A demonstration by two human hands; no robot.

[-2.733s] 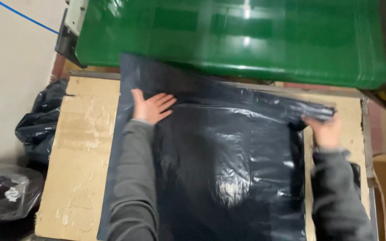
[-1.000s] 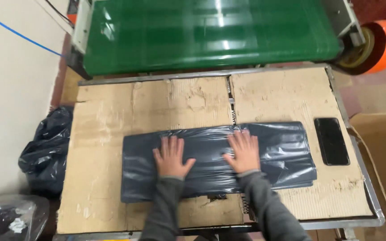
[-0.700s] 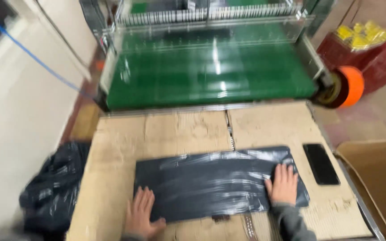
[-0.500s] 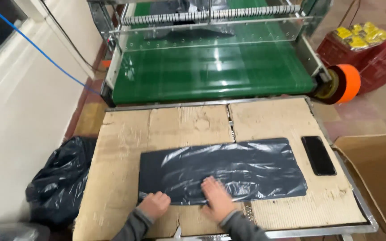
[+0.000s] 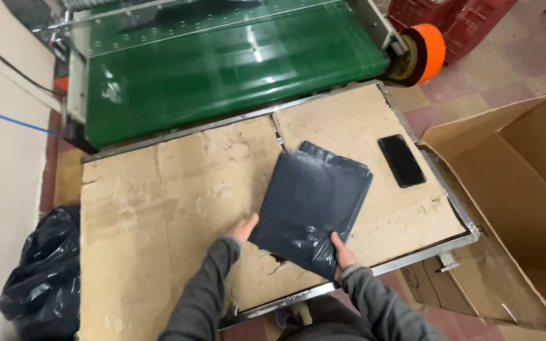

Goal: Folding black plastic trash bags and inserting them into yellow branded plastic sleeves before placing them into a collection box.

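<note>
A folded dark plastic bag [image 5: 311, 205] sits near the middle of the view, a glossy, roughly square packet tilted so its top leans toward 1 o'clock. Both hands hold it by its lower edges, and it lies over, or just above, the table [image 5: 172, 208]; whether it touches the surface cannot be told.

The left hand [image 5: 245, 228] grips the bag's lower left edge at about 8 o'clock from the bag's middle, fingers tucked beneath and thumb at the edge. The right hand [image 5: 344, 251] pinches the lower right corner at about 5 o'clock, thumb on top of the plastic. Both arms wear grey sleeves and enter from the bottom of the view.

The table is topped with worn, scuffed brown cardboard inside a metal frame. A black phone [image 5: 401, 160] lies flat on the cardboard at 2 o'clock from the bag, near it but not touching.

Beyond the table's far edge, at 12 o'clock, runs a wide green conveyor belt [image 5: 235, 63]. An orange roller [image 5: 430, 50] sits at the belt's right end, at about 1 o'clock.

At 3 o'clock, beside the table, an open cardboard box [image 5: 526, 208] stands on the tiled floor. At 8 o'clock, by the table's left side, a full black rubbish sack [image 5: 39, 271] rests on the floor.
</note>
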